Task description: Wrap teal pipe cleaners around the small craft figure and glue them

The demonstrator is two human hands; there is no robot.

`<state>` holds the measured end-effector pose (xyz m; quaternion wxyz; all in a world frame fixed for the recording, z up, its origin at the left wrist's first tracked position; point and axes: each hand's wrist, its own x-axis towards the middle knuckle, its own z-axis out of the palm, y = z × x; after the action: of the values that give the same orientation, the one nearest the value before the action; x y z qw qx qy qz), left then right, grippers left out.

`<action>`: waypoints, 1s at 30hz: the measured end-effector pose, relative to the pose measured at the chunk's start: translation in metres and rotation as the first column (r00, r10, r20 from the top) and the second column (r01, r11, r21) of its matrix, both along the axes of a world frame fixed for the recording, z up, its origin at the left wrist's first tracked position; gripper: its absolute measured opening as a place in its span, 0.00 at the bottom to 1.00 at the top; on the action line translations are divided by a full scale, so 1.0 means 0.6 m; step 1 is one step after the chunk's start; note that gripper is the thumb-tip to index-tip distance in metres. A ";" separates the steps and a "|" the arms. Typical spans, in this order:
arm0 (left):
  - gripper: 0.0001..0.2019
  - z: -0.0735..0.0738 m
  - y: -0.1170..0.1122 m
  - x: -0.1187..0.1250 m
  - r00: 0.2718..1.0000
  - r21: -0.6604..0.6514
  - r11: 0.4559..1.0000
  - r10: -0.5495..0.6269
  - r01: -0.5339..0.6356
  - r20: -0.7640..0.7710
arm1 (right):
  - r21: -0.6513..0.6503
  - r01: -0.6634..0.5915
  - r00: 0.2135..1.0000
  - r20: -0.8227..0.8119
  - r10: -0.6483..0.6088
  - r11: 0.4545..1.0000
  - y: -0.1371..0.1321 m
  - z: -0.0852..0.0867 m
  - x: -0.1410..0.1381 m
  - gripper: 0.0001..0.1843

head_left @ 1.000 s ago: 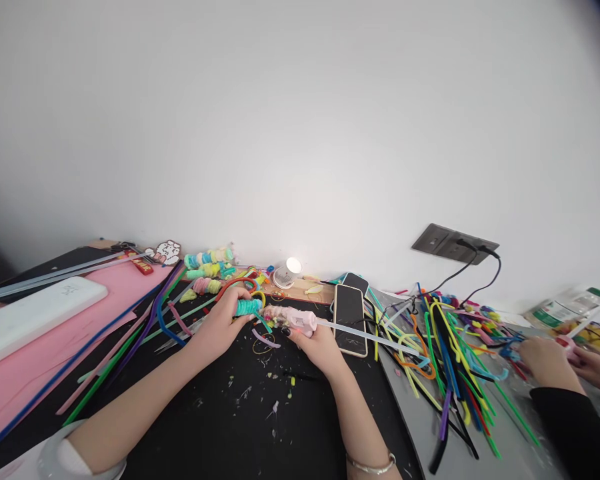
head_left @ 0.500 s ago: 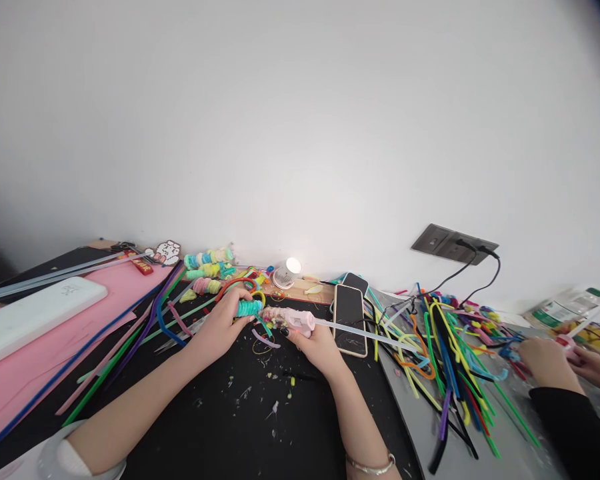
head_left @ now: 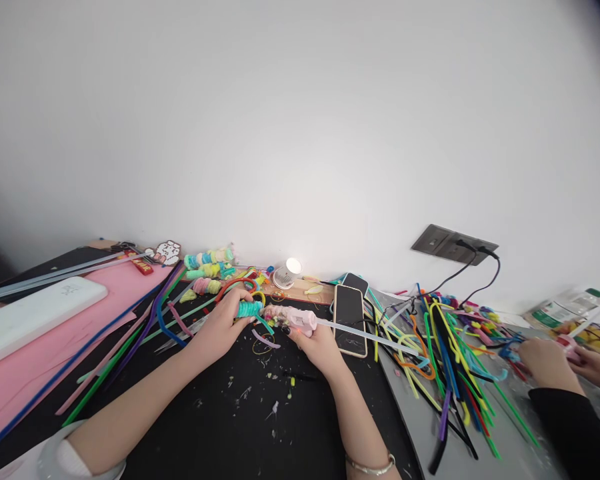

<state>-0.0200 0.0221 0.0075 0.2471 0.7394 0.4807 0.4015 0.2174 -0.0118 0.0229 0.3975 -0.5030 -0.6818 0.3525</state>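
Observation:
Between the fingers of my left hand (head_left: 224, 323) is a turquoise coil of wound pipe cleaner (head_left: 250, 309), with a loose tail hanging below it. My right hand (head_left: 314, 343) is closed around a pale pink hot glue gun (head_left: 296, 318), whose front end is crusted with coloured bits. A long translucent glue stick (head_left: 365, 335) sticks out of its back toward the right. The gun's tip points left and meets or nearly meets the coil; I cannot tell which. A lilac pipe cleaner piece (head_left: 266, 339) lies just below.
Behind my hands stand a paper cup (head_left: 287, 272) and several wound pipe cleaner pieces (head_left: 209, 257). A phone (head_left: 350, 320) lies right of the gun. Loose pipe cleaners (head_left: 455, 373) cover the grey mat. At far right, a co-worker's hands (head_left: 555, 363) hold another glue gun.
The turquoise coil has shifted or turned very slightly in my left hand, and its loose tail shows more plainly to the right. The glue gun has barely moved.

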 end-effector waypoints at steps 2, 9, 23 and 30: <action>0.09 0.000 0.000 0.000 1.000 -0.005 1.000 -0.003 0.003 -0.004 | 0.004 0.001 1.000 -0.005 -0.001 1.000 -0.001 0.001 0.000 0.21; 0.09 0.002 -0.002 0.001 1.000 -0.013 1.000 -0.010 0.010 0.005 | -0.004 0.039 0.998 0.056 -0.039 0.999 0.001 -0.001 0.002 0.17; 0.09 0.008 -0.006 0.001 0.999 -0.029 0.999 -0.043 0.043 -0.008 | 0.026 0.029 0.999 0.026 -0.030 0.999 0.006 -0.011 0.005 0.19; 0.08 0.013 -0.009 0.002 0.998 -0.026 0.998 -0.058 0.058 -0.002 | 0.093 0.070 0.988 0.128 -0.081 0.993 0.006 -0.012 0.009 0.14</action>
<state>-0.0185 0.0169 0.0153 0.2677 0.7503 0.4644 0.3870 0.2225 -0.0080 0.0158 0.3866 -0.5325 -0.7017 0.2730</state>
